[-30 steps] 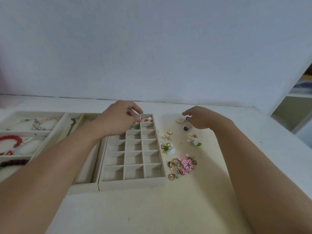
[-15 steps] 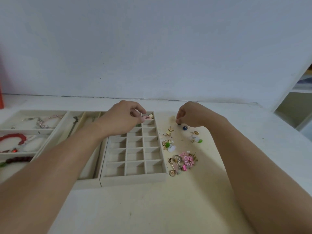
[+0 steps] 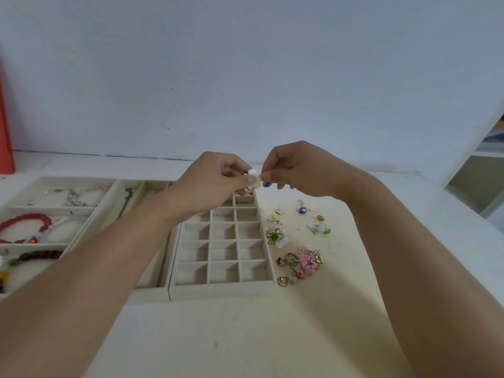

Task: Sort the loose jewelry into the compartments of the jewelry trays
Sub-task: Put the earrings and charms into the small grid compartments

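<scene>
Both hands raised, left hand (image 3: 215, 184) and right hand (image 3: 297, 170) pinching white earring (image 3: 253, 174)

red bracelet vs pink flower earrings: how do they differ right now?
The red bracelet lies inside a compartment of the left tray; the pink flower earrings lie loose on the table, right of the grid tray. The bracelet is a large open loop of red beads; the earrings are small pink openwork flowers tangled with gold rings. Neither is in a hand.
</scene>
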### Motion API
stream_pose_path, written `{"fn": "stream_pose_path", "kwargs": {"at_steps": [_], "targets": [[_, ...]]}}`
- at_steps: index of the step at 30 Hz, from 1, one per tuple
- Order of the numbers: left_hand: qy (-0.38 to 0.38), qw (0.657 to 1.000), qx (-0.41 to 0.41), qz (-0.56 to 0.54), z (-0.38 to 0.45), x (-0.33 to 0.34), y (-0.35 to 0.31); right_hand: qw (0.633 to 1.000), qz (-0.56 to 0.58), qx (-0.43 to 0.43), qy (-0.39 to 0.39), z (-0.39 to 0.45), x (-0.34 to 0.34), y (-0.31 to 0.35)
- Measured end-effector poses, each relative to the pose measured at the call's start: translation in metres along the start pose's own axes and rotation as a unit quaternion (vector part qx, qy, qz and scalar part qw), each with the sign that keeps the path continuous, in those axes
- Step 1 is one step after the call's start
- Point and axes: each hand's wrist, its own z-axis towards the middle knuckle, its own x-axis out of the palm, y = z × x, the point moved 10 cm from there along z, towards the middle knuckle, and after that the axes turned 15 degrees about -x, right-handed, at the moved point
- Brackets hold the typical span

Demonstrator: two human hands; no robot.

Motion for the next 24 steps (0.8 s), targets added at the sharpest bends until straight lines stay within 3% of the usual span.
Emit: {"fn": "stream_pose_path", "kwargs": {"at_steps": [3,11,16,24], "targets": [[-0.005,1.000,-0.012,0.019,0.001,-0.001,0.005,0.999,-0.003,0.041,-0.005,-0.003,-0.007,-0.016],[0.027,0.999,-0.033,0.015,0.001,0.004,0.011,0.949,-0.222,0.207,0.079,-0.029,-0.015,-0.112],[0.017,0.999,-0.032,-0.028,0.002,-0.001,0.010,0.944,-0.220,0.221,0.105,-0.033,-0.003,-0.134],[-0.009,0.998,-0.038,-0.053,0.004,-0.007,0.013,0.956,-0.200,0.209,0.055,-0.032,-0.014,-0.124]]}}
